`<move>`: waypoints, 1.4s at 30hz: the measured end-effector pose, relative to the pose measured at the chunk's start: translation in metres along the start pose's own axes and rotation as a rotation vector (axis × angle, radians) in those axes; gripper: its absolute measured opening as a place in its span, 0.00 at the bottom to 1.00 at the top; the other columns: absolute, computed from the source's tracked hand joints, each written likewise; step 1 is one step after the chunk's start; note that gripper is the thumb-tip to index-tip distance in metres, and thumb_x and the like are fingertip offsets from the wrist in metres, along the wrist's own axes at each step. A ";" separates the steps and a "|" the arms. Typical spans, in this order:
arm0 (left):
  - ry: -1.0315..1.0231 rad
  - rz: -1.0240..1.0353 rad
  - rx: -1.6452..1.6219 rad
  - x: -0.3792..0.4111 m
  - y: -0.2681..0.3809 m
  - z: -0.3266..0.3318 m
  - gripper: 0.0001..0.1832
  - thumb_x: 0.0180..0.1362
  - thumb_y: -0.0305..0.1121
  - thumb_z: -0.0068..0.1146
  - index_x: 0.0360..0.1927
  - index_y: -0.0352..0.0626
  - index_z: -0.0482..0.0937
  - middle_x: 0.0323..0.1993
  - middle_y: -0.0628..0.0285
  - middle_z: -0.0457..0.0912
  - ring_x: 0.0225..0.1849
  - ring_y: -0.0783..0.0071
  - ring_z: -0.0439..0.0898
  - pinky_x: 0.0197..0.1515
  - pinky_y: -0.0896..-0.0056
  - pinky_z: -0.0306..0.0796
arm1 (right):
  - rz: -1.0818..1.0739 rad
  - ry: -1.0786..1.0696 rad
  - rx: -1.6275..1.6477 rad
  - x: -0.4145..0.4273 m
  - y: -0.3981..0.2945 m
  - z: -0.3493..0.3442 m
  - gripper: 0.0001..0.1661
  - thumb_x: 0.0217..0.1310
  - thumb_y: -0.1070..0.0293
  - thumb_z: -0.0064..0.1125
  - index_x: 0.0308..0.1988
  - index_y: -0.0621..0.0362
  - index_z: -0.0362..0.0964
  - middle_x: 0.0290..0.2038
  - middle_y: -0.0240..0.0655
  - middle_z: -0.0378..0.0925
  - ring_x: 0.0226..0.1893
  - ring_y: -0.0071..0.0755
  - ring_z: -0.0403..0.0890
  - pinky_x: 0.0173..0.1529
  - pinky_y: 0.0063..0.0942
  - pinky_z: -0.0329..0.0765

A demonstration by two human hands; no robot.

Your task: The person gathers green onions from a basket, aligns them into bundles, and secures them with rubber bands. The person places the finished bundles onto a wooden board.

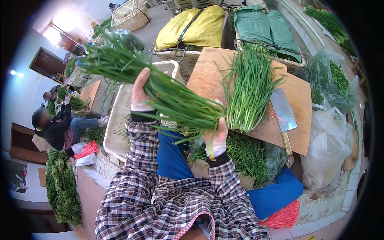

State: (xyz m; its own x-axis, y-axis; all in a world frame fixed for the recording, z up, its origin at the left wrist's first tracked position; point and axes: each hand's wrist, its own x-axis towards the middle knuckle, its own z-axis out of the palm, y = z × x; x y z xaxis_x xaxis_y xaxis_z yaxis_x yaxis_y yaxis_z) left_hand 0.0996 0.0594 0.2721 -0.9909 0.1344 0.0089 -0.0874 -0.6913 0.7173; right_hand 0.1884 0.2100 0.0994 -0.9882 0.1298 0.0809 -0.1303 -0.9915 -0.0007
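My left hand grips a long bunch of green garlic chives near its leafy half. At the cut stem end, my right hand is closed around the same bunch. The bunch slants across in front of me, leaves up to the left, above a white plastic crate. Just right of it, a second pile of chives lies on a wooden board. A cleaver rests on the board beside that pile, its handle over the front edge. A red tie strip lies by the blade.
Loose chives fill the space below the board. The white plastic crate stands at left, a plastic bag at right. Red strips lie near my knee. Behind are crates under yellow and green covers. A co-worker sits at left.
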 end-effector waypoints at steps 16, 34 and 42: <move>-0.170 0.175 0.570 0.054 -0.041 0.026 0.11 0.51 0.22 0.65 0.39 0.39 0.78 0.30 0.65 0.81 0.27 0.75 0.81 0.29 0.75 0.79 | -0.512 -0.235 -2.053 0.034 -0.035 0.044 0.68 0.32 0.58 0.80 0.67 0.69 0.48 0.66 0.52 0.58 0.68 0.52 0.57 0.71 0.39 0.54; -0.334 0.157 0.629 0.039 -0.024 0.009 0.31 0.45 0.28 0.73 0.55 0.41 0.74 0.46 0.63 0.81 0.46 0.71 0.79 0.52 0.70 0.72 | -0.434 -0.517 -1.636 0.122 0.003 0.062 0.72 0.31 0.67 0.78 0.72 0.50 0.38 0.57 0.51 0.69 0.57 0.55 0.73 0.60 0.39 0.71; -0.174 0.322 0.537 0.025 -0.029 0.007 0.21 0.47 0.26 0.70 0.46 0.39 0.78 0.39 0.64 0.82 0.41 0.74 0.79 0.46 0.72 0.74 | -0.427 -0.513 -1.911 0.117 0.026 0.073 0.42 0.41 0.69 0.69 0.60 0.56 0.63 0.44 0.49 0.76 0.47 0.54 0.78 0.50 0.41 0.76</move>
State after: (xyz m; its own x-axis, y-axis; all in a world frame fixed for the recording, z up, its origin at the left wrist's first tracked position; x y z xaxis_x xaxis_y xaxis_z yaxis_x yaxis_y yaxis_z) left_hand 0.0785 0.0880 0.2562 -0.9239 0.1234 0.3622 0.3198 -0.2711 0.9079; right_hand 0.0752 0.1988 0.1818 -0.8125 -0.0491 0.5809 -0.5443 0.4207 -0.7258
